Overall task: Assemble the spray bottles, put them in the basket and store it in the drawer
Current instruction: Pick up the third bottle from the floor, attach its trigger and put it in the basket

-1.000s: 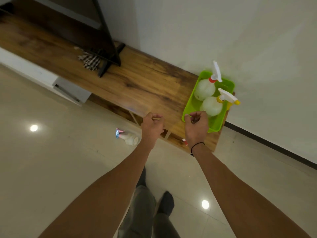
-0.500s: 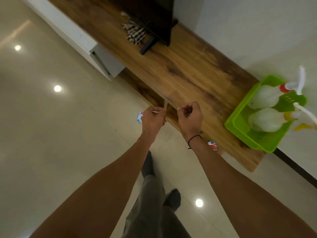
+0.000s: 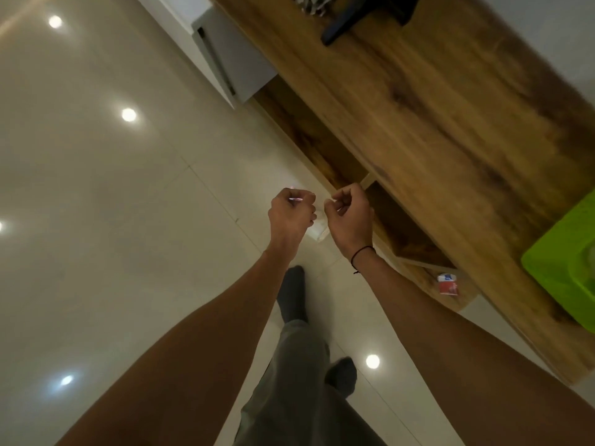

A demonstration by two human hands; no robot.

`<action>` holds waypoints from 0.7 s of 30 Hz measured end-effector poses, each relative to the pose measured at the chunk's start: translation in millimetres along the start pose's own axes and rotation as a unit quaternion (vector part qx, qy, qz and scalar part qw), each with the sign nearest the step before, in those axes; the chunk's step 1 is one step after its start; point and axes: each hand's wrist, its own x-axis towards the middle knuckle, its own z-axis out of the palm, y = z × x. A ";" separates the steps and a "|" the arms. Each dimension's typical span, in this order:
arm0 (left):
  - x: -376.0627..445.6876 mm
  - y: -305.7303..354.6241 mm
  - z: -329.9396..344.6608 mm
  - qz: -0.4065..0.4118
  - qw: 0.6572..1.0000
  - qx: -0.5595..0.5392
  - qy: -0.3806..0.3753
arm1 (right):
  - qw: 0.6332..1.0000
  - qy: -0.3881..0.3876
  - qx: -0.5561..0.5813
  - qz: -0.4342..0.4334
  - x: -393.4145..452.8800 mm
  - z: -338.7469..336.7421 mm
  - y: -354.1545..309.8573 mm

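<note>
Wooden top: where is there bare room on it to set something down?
The wooden top is bare across its long middle, between the black stand and the green basket. It is crowded only at those two ends.

Head-worn view, steeply down, floorward.
</note>
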 end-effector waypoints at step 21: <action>153.5 -122.2 -20.1 -0.052 0.996 0.064 0.025 | 0.890 -0.204 -0.403 0.067 81.2 178.3 177.3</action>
